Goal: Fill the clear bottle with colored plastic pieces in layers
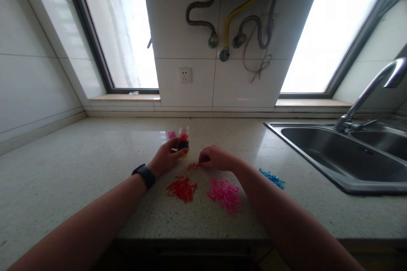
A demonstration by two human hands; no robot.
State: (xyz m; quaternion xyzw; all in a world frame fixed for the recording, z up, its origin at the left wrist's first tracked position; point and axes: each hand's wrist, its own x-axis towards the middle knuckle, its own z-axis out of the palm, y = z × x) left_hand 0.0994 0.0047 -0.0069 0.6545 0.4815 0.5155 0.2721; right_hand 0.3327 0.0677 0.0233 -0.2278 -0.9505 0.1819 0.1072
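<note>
Cream-coloured and speckled, the long stone-like countertop (95,165) runs across in front of me to the white tiled wall (187,93). Two tall, dark-framed windows, one on the left (124,38) and one on the right (318,46), glow with light. On my right sits the rectangular stainless-steel double sink (365,187), its curved chrome tap (365,91) rising behind it. A bent yellow pipe (227,23) hangs against the tiles, between grey ones.

My bare right hand (216,158) is bent downward, fingertips gathered on the countertop side; I cannot tell whether they pinch anything. My left hand (167,154) is curled around a small clear cylindrical jar (183,134), with my thumb across its front; a black strap (144,175) circles that wrist.

Nearest me lies a loose heap of thin pink strips (225,195), then to its left a smaller heap of thin red strips (182,189). Off to the right, past my forearm, are thin blue strips (272,178). The jar is upright, open at the top, with red pieces inside. A little orange-red cluster (192,166) lies right at my right fingertips. Smallest is a pink object (171,134) just beside the jar.
</note>
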